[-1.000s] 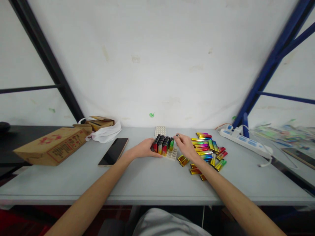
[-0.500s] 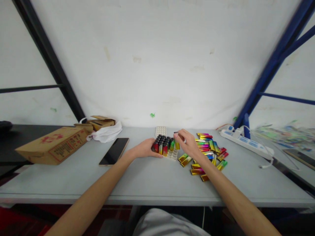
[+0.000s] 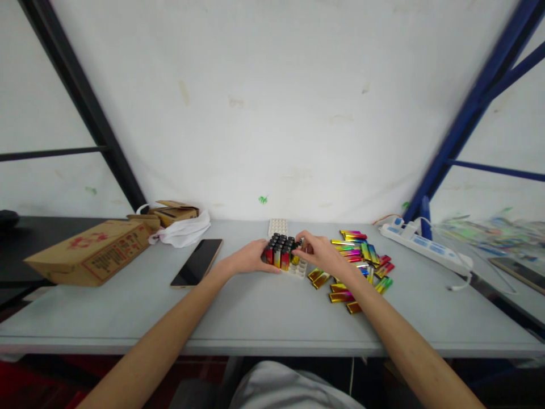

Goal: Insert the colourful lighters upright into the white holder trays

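1. The standing lighters (image 3: 281, 250) are showing black tops over shiny red and gold bodies, filling the left part of a pale tray (image 3: 300, 271).
2. The grey surface (image 3: 264, 318) is carrying a phone (image 3: 197, 262), a carton (image 3: 91, 250) and a power strip (image 3: 426, 244); a marked white wall (image 3: 289, 113) is rising behind.
3. The standing lighters are pointing upward, long axes vertical — the loose lighters (image 3: 353, 255) are lying at mixed angles.
4. The left hand (image 3: 253, 257) is spreading around their left side; the right hand (image 3: 319, 253) is pinching a lighter (image 3: 301, 242) — mostly hidden — at the tray.
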Demonstrator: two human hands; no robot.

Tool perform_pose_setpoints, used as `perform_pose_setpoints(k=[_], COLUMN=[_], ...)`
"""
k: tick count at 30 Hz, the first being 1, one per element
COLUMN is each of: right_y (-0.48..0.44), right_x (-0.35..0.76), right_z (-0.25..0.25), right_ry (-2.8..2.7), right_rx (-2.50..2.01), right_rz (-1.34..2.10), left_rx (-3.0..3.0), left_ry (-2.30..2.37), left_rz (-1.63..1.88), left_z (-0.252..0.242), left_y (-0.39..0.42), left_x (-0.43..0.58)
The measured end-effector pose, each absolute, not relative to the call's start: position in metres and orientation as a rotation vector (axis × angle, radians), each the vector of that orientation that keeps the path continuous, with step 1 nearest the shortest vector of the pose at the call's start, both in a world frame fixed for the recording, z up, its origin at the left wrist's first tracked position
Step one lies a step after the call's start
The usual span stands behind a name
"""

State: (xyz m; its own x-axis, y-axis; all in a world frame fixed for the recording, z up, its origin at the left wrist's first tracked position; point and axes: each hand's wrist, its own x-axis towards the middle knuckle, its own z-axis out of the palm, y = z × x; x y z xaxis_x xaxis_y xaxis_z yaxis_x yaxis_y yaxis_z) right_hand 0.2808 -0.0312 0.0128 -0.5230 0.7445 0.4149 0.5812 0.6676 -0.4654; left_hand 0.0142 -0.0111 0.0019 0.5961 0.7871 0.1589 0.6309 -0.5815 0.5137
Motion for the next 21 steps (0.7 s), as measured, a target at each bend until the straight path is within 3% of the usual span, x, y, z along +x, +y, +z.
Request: perform_pose_setpoints(k=[21], right_y=[-0.0291], right_x=[0.2864], right_z=[0.0153], right_ry=[-2.306], right_rx=[-1.028], right_rz=[0.439], left_rx=[2.414], left_ry=[1.137], left_rz=[0.529], left_z=[0.0016], left_y=[-0.0111], left_x=[0.014])
